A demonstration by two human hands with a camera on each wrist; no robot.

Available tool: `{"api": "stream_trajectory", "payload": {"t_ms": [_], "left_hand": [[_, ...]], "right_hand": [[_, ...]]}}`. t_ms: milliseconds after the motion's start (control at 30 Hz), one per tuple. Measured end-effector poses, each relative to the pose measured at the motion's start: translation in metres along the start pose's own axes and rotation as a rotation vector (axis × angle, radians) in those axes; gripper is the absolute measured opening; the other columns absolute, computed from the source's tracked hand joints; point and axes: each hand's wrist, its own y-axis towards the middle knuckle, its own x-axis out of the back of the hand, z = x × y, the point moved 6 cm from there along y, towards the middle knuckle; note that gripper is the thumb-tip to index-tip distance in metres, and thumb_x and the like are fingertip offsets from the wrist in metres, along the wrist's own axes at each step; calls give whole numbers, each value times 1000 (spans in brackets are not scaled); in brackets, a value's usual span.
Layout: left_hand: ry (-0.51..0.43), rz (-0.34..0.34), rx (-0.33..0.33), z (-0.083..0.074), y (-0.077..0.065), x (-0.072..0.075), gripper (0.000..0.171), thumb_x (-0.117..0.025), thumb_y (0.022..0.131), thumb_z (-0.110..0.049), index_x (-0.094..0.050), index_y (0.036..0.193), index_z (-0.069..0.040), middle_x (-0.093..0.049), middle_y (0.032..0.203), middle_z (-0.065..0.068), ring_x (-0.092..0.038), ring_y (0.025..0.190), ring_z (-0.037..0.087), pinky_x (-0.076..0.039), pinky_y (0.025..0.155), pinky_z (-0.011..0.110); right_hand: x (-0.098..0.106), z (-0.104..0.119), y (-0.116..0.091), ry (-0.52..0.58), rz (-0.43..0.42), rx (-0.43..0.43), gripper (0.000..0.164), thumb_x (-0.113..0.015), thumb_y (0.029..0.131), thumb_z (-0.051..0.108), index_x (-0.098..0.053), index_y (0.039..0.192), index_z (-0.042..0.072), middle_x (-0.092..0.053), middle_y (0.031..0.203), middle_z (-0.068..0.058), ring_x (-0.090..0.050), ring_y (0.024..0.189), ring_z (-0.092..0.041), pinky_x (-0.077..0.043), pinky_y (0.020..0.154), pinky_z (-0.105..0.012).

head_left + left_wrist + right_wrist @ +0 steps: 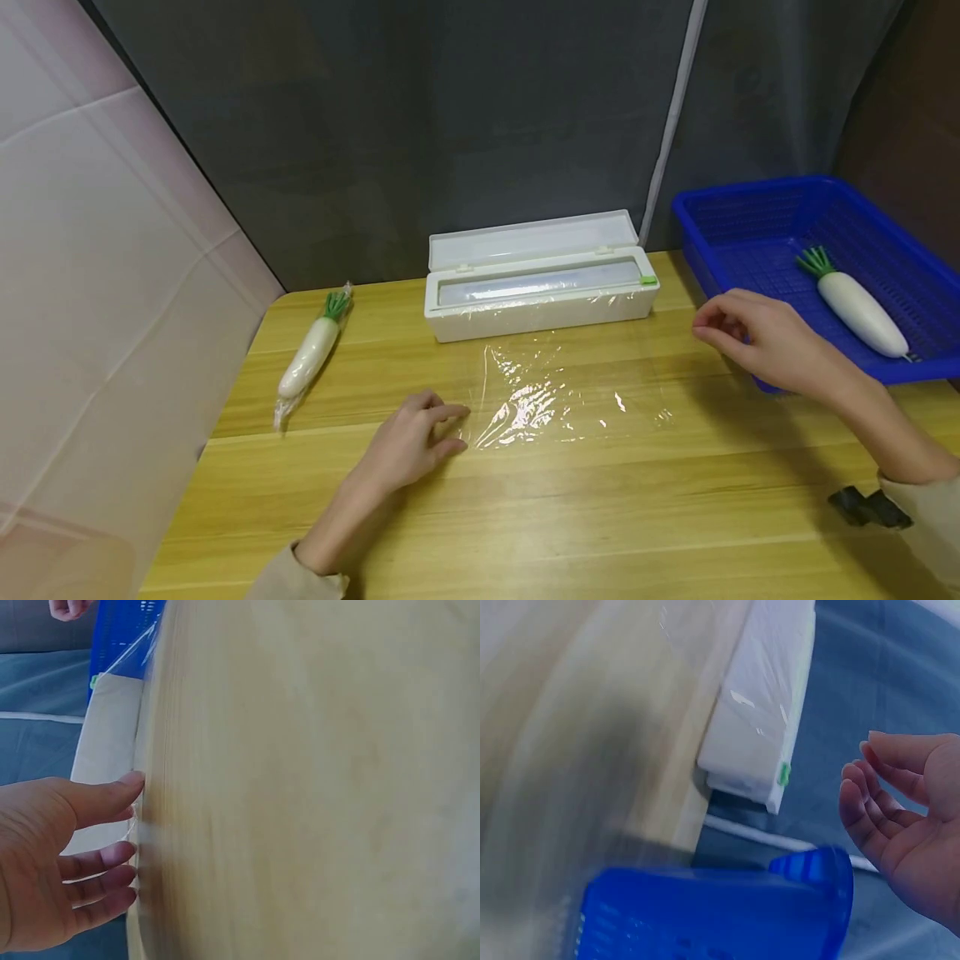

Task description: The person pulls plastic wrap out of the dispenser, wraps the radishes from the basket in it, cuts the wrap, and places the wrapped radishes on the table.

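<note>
A sheet of clear cling film (532, 400) lies on the table and runs up to the front of a white cling film dispenser box (543, 310) with its lid raised. At the film's left edge my left hand (411, 437) rests its fingertips, thumb and fingers spread apart; the left wrist view shows these fingers (101, 885) at the table surface. My right hand (761, 337) is raised beside the blue basket (697, 242), its fingers (866, 817) loosely curled with nothing between them. In the basket lies an unwrapped white radish (862, 312) with green stalks.
A second white radish (311, 354), wrapped in film with twisted ends, lies on the left of the wooden table (570, 525). A green slider (648, 281) sits at the box's right end. Behind stands a dark grey fabric wall (375, 142), with a pale panel (112, 275) at left.
</note>
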Motion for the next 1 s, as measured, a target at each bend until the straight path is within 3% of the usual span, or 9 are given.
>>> {"api": "stream_trajectory", "payload": {"t_ms": [233, 533, 733, 967, 1000], "left_hand": [[-14, -21, -9, 2, 1, 1, 43, -88, 80, -22, -74, 119, -12, -57, 99, 5, -52, 91, 22, -49, 77, 39], [-28, -13, 17, 4, 1, 1, 42, -87, 81, -22, -72, 120, -16, -56, 102, 5, -51, 96, 24, -49, 81, 42], [-30, -4, 16, 4, 2, 0, 41, -86, 82, -23, -72, 120, -17, -56, 103, 5, -51, 97, 24, -49, 82, 43], [-34, -4, 13, 6, 3, 0, 42, -87, 81, -24, -71, 120, -16, -56, 105, 6, -52, 99, 26, -49, 85, 44], [-34, -2, 15, 6, 3, 0, 43, -87, 81, -23, -71, 120, -16, -56, 105, 6, -52, 99, 26, -49, 85, 44]], "right_hand": [[20, -23, 8, 5, -14, -111, 8, -71, 95, 10, -71, 102, 10, -67, 92, 1, -56, 79, -3, -41, 70, -13], [43, -58, 13, 18, -96, -197, 20, -68, 97, 15, -67, 113, 3, -68, 98, -12, -49, 79, 11, -39, 71, -14], [54, -87, 11, 7, -125, -338, 31, -64, 100, 21, -60, 121, -1, -63, 109, -23, -42, 77, 18, -35, 66, -9], [63, -121, 3, -48, -158, -414, 36, -62, 100, 24, -58, 122, -5, -61, 112, -28, -35, 75, 24, -33, 69, -20], [65, -126, 2, -48, -166, -421, 37, -63, 99, 24, -58, 121, -5, -64, 108, -23, -35, 74, 24, -33, 69, -20]]}}
